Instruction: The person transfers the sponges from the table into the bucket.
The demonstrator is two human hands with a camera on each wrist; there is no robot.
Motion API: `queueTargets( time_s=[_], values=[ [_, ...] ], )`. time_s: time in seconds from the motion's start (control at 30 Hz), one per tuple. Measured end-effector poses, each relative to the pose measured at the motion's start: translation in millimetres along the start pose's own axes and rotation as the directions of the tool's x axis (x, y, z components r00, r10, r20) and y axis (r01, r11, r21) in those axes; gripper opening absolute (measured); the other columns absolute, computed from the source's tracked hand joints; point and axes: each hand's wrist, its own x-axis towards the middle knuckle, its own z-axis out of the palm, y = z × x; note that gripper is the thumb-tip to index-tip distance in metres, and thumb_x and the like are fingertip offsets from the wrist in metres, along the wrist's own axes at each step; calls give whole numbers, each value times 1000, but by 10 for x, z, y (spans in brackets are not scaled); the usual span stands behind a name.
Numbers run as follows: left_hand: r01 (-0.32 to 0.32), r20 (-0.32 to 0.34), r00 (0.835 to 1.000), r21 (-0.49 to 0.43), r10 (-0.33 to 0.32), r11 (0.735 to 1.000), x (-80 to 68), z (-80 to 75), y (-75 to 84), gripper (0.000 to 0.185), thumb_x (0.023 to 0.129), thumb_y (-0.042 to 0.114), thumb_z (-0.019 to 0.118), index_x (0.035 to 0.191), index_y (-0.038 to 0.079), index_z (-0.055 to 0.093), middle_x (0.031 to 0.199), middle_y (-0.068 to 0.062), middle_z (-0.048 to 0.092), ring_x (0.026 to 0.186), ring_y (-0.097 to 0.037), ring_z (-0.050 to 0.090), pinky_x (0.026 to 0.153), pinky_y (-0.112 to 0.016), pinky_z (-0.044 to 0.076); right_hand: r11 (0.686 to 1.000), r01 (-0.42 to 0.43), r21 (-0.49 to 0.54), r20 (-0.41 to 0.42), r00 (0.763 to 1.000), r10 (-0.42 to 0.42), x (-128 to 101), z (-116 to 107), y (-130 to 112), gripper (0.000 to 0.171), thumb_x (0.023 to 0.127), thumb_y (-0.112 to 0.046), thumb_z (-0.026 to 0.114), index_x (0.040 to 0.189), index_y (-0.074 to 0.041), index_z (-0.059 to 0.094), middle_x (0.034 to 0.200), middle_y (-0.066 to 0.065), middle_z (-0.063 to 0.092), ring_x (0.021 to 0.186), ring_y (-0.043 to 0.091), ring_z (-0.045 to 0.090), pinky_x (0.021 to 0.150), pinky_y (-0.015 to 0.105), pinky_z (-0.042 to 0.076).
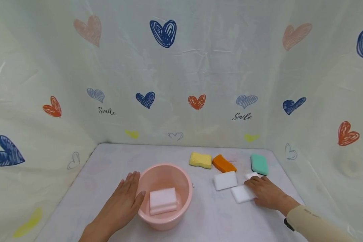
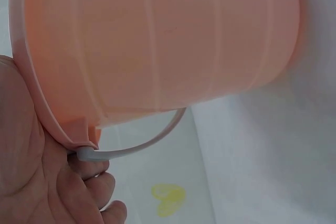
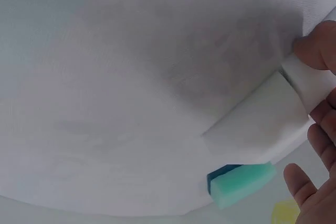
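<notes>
A pink bucket (image 1: 169,220) stands on the white table near the front, with white sponges (image 1: 162,200) stacked inside it. My left hand (image 1: 125,198) lies with straight fingers against the bucket's left wall. The left wrist view shows the palm (image 2: 31,171) at the rim of the bucket (image 2: 157,40), beside its grey handle (image 2: 142,142). My right hand (image 1: 264,191) rests on a white sponge (image 1: 239,195) lying on the table. In the right wrist view, thumb and fingers of that hand (image 3: 315,103) pinch the sponge (image 3: 262,124) at its edges.
A second white sponge (image 1: 225,180) lies left of my right hand and a small white piece (image 1: 251,175) peeks out beyond its fingers. Further back lie a yellow sponge (image 1: 200,159), an orange sponge (image 1: 223,163) and a green sponge (image 1: 259,164). Heart-printed sheets wall in the table.
</notes>
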Motion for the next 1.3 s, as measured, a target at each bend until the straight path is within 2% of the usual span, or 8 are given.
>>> queueTargets(
  time_s=[0.13, 0.33, 0.47, 0.67, 0.73, 1.03, 1.3],
  values=[
    [5, 8, 1000, -11, -4, 1000, 10, -10, 11, 68, 112, 38, 49, 161, -8, 33, 167, -26, 36, 157, -43, 32, 125, -63, 30, 998, -62, 19, -45, 997, 63, 8, -67, -22, 63, 79, -30, 92, 131, -6, 65, 128, 11, 67, 123, 36, 57, 105, 60, 50],
    [0, 9, 1000, 4, 0, 1000, 13, -14, 19, 68, 112, 37, 50, 161, -8, 33, 166, -27, 37, 156, -44, 34, 125, -62, 31, 990, -137, 33, -206, 968, 141, 48, -175, 0, 67, 78, -34, 92, 128, -3, 62, 124, 14, 64, 118, 37, 54, 98, 59, 50],
    [-9, -4, 1000, 17, 9, 1000, 5, -8, 9, 68, 112, 38, 49, 160, -9, 34, 166, -27, 38, 155, -44, 35, 124, -62, 32, 989, -146, -12, -300, 944, 135, 76, -208, 26, 71, 76, -36, 92, 125, 1, 57, 119, 17, 62, 110, 37, 55, 91, 56, 51],
    [-17, -9, 1000, 30, 17, 999, 19, -30, 0, 69, 113, 41, 47, 160, -8, 36, 166, -26, 38, 156, -43, 33, 126, -62, 30, 992, -108, -63, -431, 900, 71, 164, -256, 62, 70, 73, -36, 89, 120, 3, 54, 111, 19, 62, 99, 36, 53, 81, 49, 48],
    [-14, -1, 1000, 30, 14, 999, 25, -44, -3, 69, 113, 42, 45, 160, -8, 35, 166, -26, 37, 157, -42, 32, 126, -61, 29, 993, -100, -66, -445, 893, 60, 194, -281, 56, 69, 73, -35, 88, 119, 3, 54, 110, 19, 62, 99, 35, 53, 80, 49, 47],
    [-13, 23, 1000, 34, 13, 999, 16, -65, -27, 69, 114, 44, 43, 161, -6, 36, 167, -26, 36, 158, -43, 30, 126, -63, 28, 992, -98, -82, -448, 893, 51, 283, -366, -8, 70, 72, -35, 89, 119, 2, 54, 109, 18, 62, 100, 36, 54, 79, 46, 46],
    [-29, 15, 999, 25, 29, 999, 38, -43, -37, 67, 115, 43, 40, 162, -5, 34, 168, -24, 35, 158, -41, 30, 128, -61, 26, 995, -74, -71, -468, 883, 33, 390, -510, -129, 67, 74, -34, 87, 120, 3, 55, 110, 19, 63, 100, 37, 55, 82, 48, 47]
  ],
)
